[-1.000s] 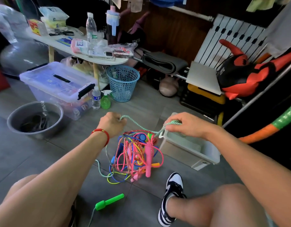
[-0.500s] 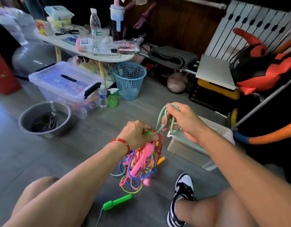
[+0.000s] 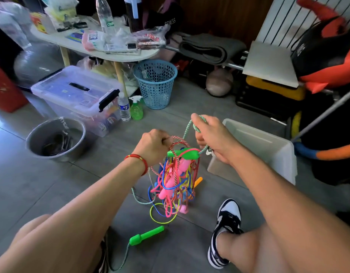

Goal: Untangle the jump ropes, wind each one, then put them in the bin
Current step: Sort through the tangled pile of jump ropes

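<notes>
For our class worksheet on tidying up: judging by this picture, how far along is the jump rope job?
Early on. Nothing looks finished: the white bin shows no ropes inside. In hand: the left hand holds up the knotted bundle, while the right hand grips the green-and-white rope being worked free. One green handle lies on the floor. Left: separating every rope, winding each, binning them.

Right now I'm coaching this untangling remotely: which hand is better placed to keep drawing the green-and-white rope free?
Right. The right hand already grips the green-and-white rope above the tangle, while the left hand holds the bundle up by a red-and-white loop.
</notes>
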A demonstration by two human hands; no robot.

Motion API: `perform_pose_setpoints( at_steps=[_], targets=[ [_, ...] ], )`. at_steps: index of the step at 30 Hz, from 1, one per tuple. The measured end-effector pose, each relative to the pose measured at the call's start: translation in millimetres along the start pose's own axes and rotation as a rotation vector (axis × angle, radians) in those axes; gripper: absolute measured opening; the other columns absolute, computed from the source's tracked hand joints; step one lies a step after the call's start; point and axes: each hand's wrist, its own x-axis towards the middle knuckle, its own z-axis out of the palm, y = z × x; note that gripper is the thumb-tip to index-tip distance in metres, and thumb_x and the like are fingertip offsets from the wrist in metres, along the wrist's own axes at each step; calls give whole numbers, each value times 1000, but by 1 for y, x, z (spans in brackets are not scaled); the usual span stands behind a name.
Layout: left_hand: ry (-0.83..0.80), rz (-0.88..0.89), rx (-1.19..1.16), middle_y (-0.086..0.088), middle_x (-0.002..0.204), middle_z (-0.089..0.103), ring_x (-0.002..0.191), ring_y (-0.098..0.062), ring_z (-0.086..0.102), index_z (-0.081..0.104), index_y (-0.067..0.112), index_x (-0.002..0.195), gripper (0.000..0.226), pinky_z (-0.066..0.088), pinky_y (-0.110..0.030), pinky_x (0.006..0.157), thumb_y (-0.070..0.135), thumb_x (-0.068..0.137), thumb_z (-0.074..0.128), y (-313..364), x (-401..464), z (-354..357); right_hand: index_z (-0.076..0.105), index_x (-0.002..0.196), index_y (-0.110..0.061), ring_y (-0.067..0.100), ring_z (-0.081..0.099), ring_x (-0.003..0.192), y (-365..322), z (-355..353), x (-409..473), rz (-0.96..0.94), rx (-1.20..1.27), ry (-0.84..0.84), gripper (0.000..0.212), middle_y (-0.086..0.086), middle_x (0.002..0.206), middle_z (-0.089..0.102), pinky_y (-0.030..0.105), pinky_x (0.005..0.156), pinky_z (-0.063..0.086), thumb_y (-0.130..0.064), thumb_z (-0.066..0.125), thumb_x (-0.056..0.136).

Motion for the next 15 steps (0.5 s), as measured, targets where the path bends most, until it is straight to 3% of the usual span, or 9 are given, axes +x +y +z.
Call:
perform_pose_setpoints(
  at_steps=[5,8,10,13,15],
  targets=[
    [-40,-14,-48,-19,88,67,81,-31,58,67,0,91,27,35,-28,65,23,100,56,0,1,0,28,74,-23,12,18,47,-4,-6,3,-35,35,39,38,-6,55,23,31,51,15,-35,45,106],
    [-169,59,-82,0,76,65,69,-14,56,72,21,101,24,40,-21,63,44,92,68,6,-5,6,27,77,-24,11,19,47,-3,2,2,-28,152,49,36,-2,59,21,36,55,12,-36,42,108],
    [-224,124,-83,10,56,52,53,-5,45,74,29,106,30,34,-13,53,52,88,71,10,-13,14,28,79,-23,11,23,45,-3,11,-2,-13,213,3,36,-4,55,26,31,50,16,-39,40,108],
    [-193,152,-103,5,49,41,49,-13,34,76,24,95,33,30,-16,48,56,88,69,8,-17,23,29,80,-23,10,22,45,-1,19,-7,22,293,-49,36,-4,55,27,27,47,18,-41,41,108],
    [-134,156,-47,-1,55,48,57,-22,39,70,18,84,36,39,-27,54,54,87,68,7,-18,27,30,82,-21,10,20,46,0,19,-10,29,327,-80,35,-2,57,25,27,47,15,-42,41,108]
  ],
)
